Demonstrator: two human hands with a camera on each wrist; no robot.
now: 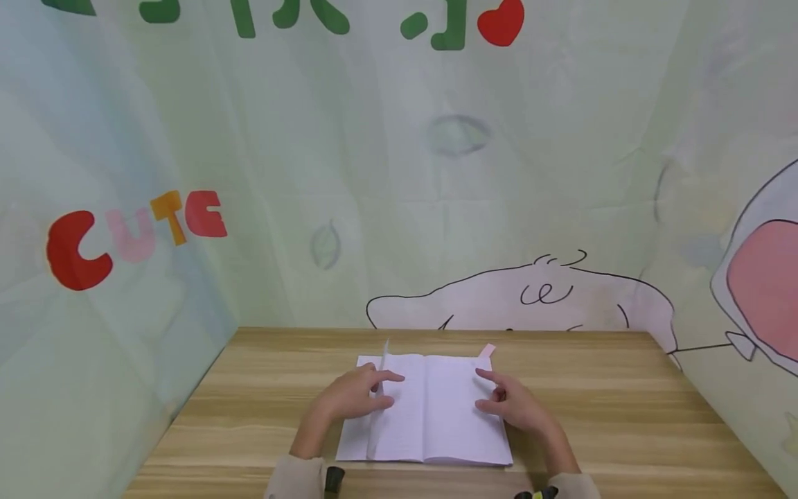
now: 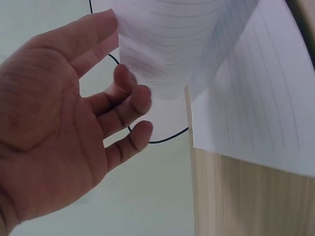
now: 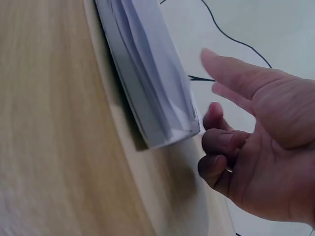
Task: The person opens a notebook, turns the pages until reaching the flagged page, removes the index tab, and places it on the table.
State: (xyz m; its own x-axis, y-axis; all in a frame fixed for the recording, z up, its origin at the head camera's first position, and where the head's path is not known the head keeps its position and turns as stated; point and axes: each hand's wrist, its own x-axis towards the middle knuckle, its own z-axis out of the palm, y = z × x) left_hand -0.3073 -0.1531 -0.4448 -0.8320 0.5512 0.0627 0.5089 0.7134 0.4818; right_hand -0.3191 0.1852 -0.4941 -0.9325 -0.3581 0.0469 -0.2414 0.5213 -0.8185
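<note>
An open lined notebook point(image 1: 461, 409) lies on the wooden table in the head view. One of its left pages point(image 2: 167, 44) stands up from the spread, curved and ruled with lines. My left hand point(image 1: 352, 395) is at this raised page, thumb and index finger apart; in the left wrist view a fingertip overlaps the page's edge. Over the notebook's right edge is my right hand point(image 1: 517, 405), thumb and index finger spread, other fingers loosely bent, nothing between them. The right wrist view shows this hand beside the notebook's page edges point(image 3: 157, 83).
A pink tab point(image 1: 488, 351) sticks out at the notebook's top right. The wooden table point(image 1: 249, 395) extends on both sides of it. Behind and beside the table hangs a printed cloth point(image 1: 374, 173) with letters and cartoon drawings.
</note>
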